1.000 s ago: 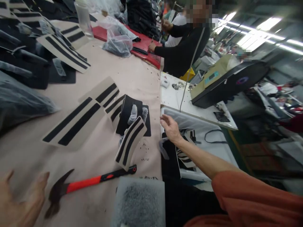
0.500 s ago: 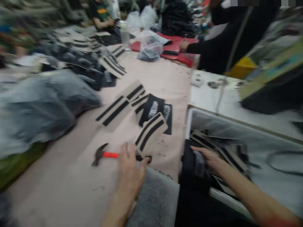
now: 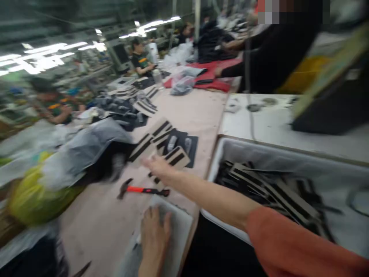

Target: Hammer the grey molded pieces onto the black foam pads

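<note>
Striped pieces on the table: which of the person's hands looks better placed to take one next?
Probably the right hand: it is at the striped pieces, while the left hand is over the grey slab.

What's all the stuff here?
Table: one, pink, centre.
Hammer: one, red and black, on table.
Striped pieces: several, cream and black, table and bin.
Black pieces: two mid-table, more behind.
Slab: one, pale grey, table edge.
Bin: one, whitish, right.
Machine: one, dark and yellowish, far right.
Red sheets: uncounted, table's far end.
Bags: several, clear and yellow, left and back.
Co-workers: at least three, dark clothes, behind.
Lights: several, white, overhead.
Sleeve: one, orange, right arm.
Left hand: one, bare, on slab.
Right hand: one, blurred, over striped pieces.
</note>
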Available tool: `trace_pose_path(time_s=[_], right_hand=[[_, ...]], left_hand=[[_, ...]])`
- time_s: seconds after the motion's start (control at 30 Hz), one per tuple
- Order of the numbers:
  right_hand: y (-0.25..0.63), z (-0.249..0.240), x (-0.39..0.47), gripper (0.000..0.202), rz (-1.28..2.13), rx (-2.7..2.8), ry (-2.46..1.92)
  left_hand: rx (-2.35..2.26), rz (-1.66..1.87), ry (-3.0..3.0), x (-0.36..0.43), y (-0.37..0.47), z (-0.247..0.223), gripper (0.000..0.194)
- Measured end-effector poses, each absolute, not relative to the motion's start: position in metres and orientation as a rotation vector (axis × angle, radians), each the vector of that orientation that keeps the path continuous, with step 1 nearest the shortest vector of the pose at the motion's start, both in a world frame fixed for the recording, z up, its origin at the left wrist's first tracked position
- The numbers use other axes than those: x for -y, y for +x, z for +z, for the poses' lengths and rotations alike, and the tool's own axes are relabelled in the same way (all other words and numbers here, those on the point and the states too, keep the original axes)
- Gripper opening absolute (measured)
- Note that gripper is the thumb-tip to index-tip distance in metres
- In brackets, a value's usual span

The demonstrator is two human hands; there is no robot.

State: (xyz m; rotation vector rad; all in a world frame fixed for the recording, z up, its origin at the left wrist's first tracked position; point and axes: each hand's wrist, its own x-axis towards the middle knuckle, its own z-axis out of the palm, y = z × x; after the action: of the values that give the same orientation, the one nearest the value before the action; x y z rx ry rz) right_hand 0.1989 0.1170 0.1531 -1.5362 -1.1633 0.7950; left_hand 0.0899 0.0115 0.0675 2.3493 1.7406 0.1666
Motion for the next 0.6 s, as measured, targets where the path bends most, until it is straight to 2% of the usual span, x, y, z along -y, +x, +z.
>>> trace_pose_path(time_s=[0.03, 0.13, 0.23, 0.3, 0.47, 0.6], right_hand=[[0.232, 0.142, -0.103, 0.063, 0.816, 1.156, -1.526], [0.325, 0.091, -0.046, 0.060, 0.814, 1.070, -1.469], [0.418, 0.029, 0.040, 0.036, 0.600, 0.729, -1.869], [0.487, -0.009, 0.110, 0.033, 0.529, 0.479, -2.209], [0.640, -0.061, 0.261, 0.047, 0.379, 0.163, -2.556], [0.715, -0.079, 0.279, 0.062, 0.311, 0.311, -2.670]], left_hand=[[-1.683, 0.240, 2.332, -0.012, 0.103, 0.067, 0.053], [-1.508, 0.360, 2.251, -0.013, 0.157, 0.067, 0.053], [-1.313, 0.296, 2.081, -0.002, 0.225, 0.064, 0.051], [-1.180, 0.220, 1.943, 0.007, 0.274, 0.051, 0.054], [-1.161, -0.011, 1.675, 0.016, 0.379, -0.035, 0.063], [-1.427, -0.340, 1.618, 0.017, 0.425, -0.113, 0.079]])
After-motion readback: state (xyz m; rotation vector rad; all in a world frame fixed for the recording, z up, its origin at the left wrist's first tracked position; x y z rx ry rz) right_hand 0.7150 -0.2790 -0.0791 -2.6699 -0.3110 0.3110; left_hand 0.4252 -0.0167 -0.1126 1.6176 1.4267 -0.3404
